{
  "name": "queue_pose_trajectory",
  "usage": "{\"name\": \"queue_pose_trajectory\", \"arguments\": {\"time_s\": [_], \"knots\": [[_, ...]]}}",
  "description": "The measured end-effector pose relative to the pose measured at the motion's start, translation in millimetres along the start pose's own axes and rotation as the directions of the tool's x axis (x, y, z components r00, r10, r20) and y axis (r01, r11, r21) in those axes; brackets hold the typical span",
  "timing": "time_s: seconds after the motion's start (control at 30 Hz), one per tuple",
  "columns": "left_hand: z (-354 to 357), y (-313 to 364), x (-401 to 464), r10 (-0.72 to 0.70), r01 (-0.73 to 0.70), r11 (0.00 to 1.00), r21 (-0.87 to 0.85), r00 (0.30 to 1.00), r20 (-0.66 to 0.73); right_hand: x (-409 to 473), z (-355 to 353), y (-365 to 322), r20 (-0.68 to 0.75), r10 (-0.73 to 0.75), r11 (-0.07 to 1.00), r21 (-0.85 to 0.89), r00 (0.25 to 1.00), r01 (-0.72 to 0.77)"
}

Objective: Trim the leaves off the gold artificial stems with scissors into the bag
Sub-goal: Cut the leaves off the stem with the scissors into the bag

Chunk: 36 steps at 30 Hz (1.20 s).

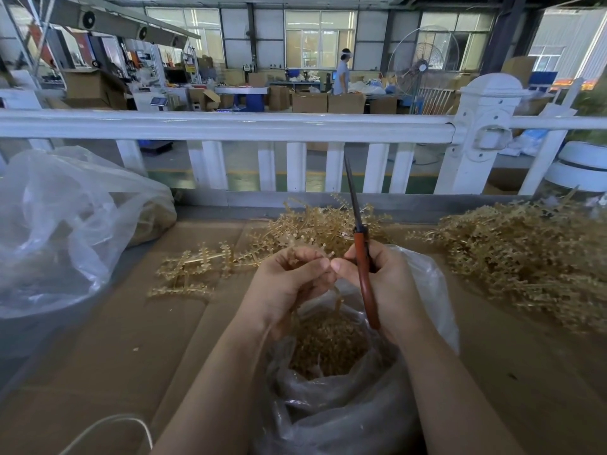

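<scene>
A brown cardboard-covered counter [115, 339] holds heaps of gold plastic leafy stems [525, 257], with open room at left. At the near edge, a clear plastic bag [328, 405] gapes under both hands. The right hand [377, 277] clenches closed red-handled scissors [363, 267], blades upright. The left hand [289, 280] pinches a small gold stem [323, 257]. Best trimmed directly over the bag's mouth.

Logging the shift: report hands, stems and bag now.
Right hand grips scissors, blades closed, pointing up. Left hand pinches a gold stem over the open bag, trimmings inside. Untrimmed piles beyond; nothing blocking.
</scene>
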<state>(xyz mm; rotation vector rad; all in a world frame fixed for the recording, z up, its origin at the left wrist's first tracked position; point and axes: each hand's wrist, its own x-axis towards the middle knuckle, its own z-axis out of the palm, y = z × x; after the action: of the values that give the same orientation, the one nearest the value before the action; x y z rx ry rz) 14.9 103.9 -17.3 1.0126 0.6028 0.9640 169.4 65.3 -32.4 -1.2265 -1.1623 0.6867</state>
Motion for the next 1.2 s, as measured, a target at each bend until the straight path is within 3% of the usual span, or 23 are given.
{"name": "queue_pose_trajectory", "arguments": {"time_s": [0.23, 0.53, 0.8, 0.97, 1.2], "knots": [[-5.9, 1.4, -0.2, -0.029, 0.028, 0.999, 0.029, 0.999, 0.033, 0.2, -0.8, 1.5, -0.008, -0.007, 0.999, -0.047, 1.000, 0.007], [-3.0, 5.9, -1.4, -0.035, 0.032, 0.994, -0.100, 0.999, -0.031, -2.2, 0.7, -5.5, -0.020, -0.035, 0.995, -0.091, 0.999, 0.033], [-8.6, 14.3, 0.1, 0.094, -0.122, 0.983, -0.137, 0.976, -0.196, -4.5, -3.4, -1.2, 0.035, -0.080, 0.925, -0.371, 0.996, 0.087], [-9.9, 15.3, 0.5, 0.196, -0.213, 0.976, -0.042, 0.950, -0.243, -4.3, -3.5, 1.6, 0.090, -0.044, 0.832, -0.548, 0.995, 0.086], [-13.0, 17.3, -2.5, 0.413, -0.387, 0.906, 0.172, 0.896, -0.162, -5.8, -4.6, 5.9, 0.134, -0.047, 0.758, -0.641, 0.990, 0.123]]}}
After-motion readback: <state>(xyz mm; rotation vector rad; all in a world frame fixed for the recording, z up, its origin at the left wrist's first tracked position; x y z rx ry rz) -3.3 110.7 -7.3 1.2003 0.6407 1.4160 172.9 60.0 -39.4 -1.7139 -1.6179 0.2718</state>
